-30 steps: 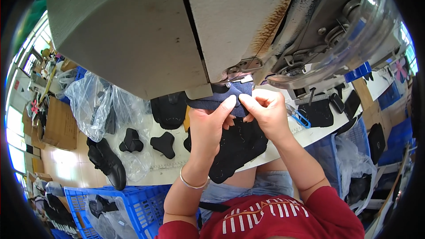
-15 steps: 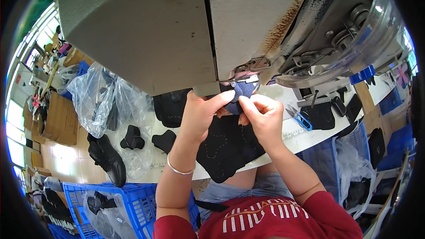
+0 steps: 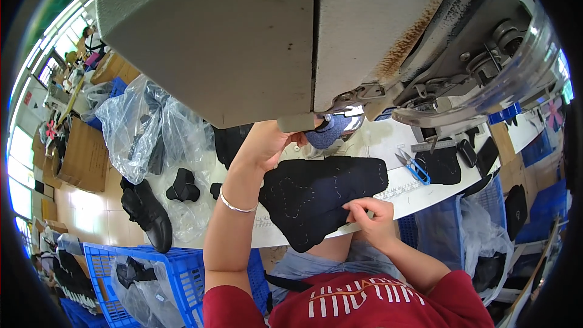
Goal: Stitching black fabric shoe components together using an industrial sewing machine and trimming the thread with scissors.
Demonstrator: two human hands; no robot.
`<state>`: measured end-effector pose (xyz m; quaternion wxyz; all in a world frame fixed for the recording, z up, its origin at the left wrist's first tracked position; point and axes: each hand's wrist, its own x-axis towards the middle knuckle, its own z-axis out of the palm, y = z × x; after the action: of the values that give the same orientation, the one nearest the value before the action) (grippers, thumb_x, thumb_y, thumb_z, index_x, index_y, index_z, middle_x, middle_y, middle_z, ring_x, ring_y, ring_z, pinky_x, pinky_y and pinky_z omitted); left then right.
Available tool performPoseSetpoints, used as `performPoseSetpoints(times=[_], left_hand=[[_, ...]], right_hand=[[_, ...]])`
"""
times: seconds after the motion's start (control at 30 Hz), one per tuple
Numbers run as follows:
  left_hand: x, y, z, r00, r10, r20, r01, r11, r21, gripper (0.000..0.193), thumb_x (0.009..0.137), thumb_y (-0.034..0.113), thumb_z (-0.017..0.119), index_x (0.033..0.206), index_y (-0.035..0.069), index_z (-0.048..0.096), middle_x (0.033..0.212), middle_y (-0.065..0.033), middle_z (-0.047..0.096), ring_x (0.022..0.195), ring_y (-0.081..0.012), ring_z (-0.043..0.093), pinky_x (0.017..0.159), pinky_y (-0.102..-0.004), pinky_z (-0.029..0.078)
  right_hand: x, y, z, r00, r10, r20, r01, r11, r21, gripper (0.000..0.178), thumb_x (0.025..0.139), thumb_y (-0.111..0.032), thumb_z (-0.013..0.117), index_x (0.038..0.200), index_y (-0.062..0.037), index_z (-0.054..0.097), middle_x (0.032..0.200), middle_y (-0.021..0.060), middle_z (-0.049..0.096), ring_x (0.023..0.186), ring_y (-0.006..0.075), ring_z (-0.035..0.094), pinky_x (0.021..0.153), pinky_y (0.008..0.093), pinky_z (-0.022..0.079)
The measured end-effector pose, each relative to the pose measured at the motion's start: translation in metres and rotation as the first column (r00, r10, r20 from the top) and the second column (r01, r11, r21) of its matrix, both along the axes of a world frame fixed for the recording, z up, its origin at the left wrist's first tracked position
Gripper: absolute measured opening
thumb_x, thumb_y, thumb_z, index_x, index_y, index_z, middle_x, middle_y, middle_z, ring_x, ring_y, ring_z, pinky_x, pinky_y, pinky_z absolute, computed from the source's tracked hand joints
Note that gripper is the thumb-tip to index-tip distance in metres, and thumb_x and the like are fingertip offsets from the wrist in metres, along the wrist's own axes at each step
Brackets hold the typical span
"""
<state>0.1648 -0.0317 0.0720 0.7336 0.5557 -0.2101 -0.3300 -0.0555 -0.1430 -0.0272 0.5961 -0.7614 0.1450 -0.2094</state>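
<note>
Red short-sleeved shirt (image 3: 364, 304) with white chest print, thin silver bangle (image 3: 234, 205) on left wrist.

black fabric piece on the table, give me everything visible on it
The black fabric piece is a large, flat, dark panel, wide at the top and narrowing to a rounded point at its lower end. It looks like soft textile, with faint pale stitch or chalk lines curving over its surface. It lies on the white table, its lower tip hanging past the front edge. The right hand pinches its lower right edge. The left hand is just above its top edge, under the sewing machine; contact there is unclear.
</note>
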Motion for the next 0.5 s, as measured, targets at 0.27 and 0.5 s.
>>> performPoseSetpoints(times=[0.27,0.5], left_hand=[[0.005,-0.002,-0.006,0.997,-0.016,-0.073,0.009,0.995,-0.095,0.014,0.073,0.009,0.074,0.081,0.004,0.063,0.074,-0.0049,0.057,0.060,-0.0136,0.050,0.054,-0.0271,0.041],[-0.001,-0.005,-0.012,0.990,0.051,-0.133,-0.068,0.990,-0.123,0.010,0.074,0.004,0.071,0.078,0.005,0.062,0.073,-0.0041,0.057,0.058,-0.0128,0.049,0.052,-0.0266,0.039]], right_hand=[[-0.026,-0.024,-0.025,0.990,-0.140,0.014,0.140,0.986,-0.092,0.009,0.084,-0.003,0.062,0.084,0.0016,0.069,0.071,0.0087,0.067,0.057,0.0132,0.062,0.056,0.0240,0.047],[-0.021,-0.025,-0.031,0.979,-0.185,0.091,0.192,0.978,-0.085,0.012,0.086,0.000,0.057,0.081,0.0062,0.067,0.069,0.0086,0.064,0.056,0.0107,0.058,0.053,0.0222,0.045]])
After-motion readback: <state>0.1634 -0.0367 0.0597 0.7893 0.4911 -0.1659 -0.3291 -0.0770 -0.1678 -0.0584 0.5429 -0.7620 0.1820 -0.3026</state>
